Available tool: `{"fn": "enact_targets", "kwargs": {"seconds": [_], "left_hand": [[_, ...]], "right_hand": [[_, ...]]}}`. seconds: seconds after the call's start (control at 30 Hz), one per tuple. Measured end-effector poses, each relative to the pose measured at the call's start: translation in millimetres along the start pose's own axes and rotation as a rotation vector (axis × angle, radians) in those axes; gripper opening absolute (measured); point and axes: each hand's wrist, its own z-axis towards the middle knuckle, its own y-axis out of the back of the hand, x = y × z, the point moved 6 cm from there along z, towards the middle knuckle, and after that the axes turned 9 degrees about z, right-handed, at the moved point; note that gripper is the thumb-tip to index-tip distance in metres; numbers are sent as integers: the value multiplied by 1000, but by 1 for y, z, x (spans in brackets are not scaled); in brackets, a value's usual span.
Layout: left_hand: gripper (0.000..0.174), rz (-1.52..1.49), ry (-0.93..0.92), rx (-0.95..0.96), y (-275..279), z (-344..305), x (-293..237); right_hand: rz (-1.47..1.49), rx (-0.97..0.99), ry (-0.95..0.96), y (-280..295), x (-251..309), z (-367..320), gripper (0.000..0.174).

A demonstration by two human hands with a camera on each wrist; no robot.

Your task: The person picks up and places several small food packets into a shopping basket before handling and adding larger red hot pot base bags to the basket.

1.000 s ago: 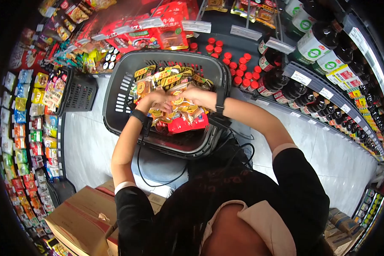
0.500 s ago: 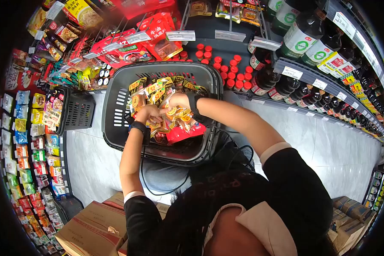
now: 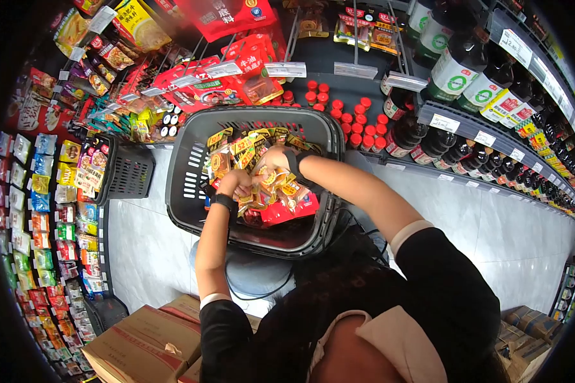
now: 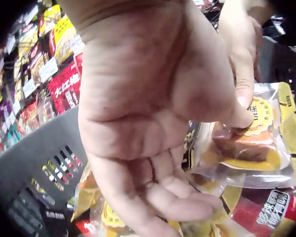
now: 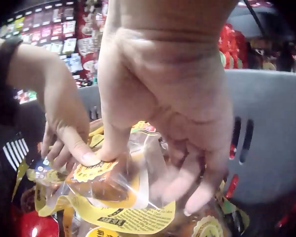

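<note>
Shelving in dark grey metal [image 3: 465,129] curves along the right of the head view, beside a pale grey tiled floor [image 3: 460,210]. Next in size come a person's black short sleeve [image 3: 453,274] with pale trim, brown cardboard cartons [image 3: 144,338] at lower left, and a dark grey plastic basket with slotted walls [image 3: 197,134] in the middle. Large dark bottles with white-and-green labels [image 3: 457,67] stand on the shelving; small red-capped bottles [image 3: 356,127] crowd beyond the basket. Over the basket are the left hand [image 3: 237,184] and right hand [image 3: 276,159], side by side, each with a black strap at its wrist. Both are partly closed, pinching one clear plastic packet with an amber-brown block inside [image 4: 241,150], fingers bent; how firmly, I cannot tell. The packet is tilted inside the basket, above similar yellow-topped packets and a flat red plastic pouch [image 3: 291,210]. Both thumbs meet at its scalloped yellow label [image 4: 264,121].
</note>
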Motion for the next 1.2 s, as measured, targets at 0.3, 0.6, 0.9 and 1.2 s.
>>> {"fn": "enact_targets", "kwargs": {"seconds": [0.3,0.6,0.9,1.2], "left_hand": [[62,-49,-223,-436,30,-92,-37],[44,104,-376,-694,42,-101,-56],[41,41,-352,-670,25,-96,-61],[44,-31,-348,-670,23,-91,-59]], "right_hand": [[-33,-452,33,3,16,-40,25],[114,-437,-34,-30,1,1,46],[209,-370,-52,-28,2,-3,38],[236,-341,-8,-27,1,-7,37]]}}
